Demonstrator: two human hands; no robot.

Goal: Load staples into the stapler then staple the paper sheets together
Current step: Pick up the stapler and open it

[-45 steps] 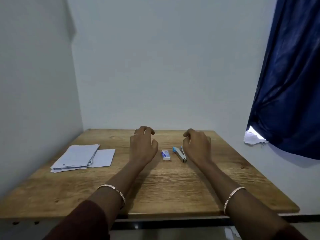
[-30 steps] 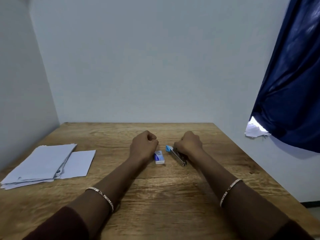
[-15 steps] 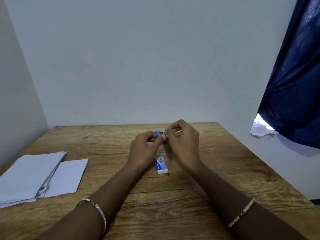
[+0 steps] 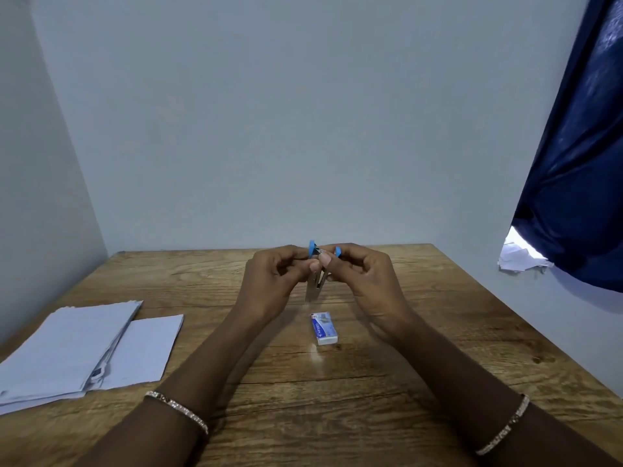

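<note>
A small silver stapler (image 4: 316, 284) with blue ends hangs above the wooden table (image 4: 421, 332), held between both hands. My left hand (image 4: 269, 281) pinches its left side and my right hand (image 4: 362, 278) pinches its right side; the two blue tips show above my fingers, slightly apart. Its metal body points down toward the table. A small white and blue staple box (image 4: 323, 329) lies flat on the table just below the stapler. A stack of white paper sheets (image 4: 67, 348) lies at the table's left, apart from both hands.
One separate white sheet (image 4: 148, 348) lies beside the stack. Walls close the table at the back and left. A dark blue curtain (image 4: 580, 163) hangs at the right, with crumpled white paper (image 4: 521, 257) below it.
Both hands picked the stapler up off the table and raised it above the staple box. Its blue ends have come apart between my fingers. The view has tilted and shifted.
</note>
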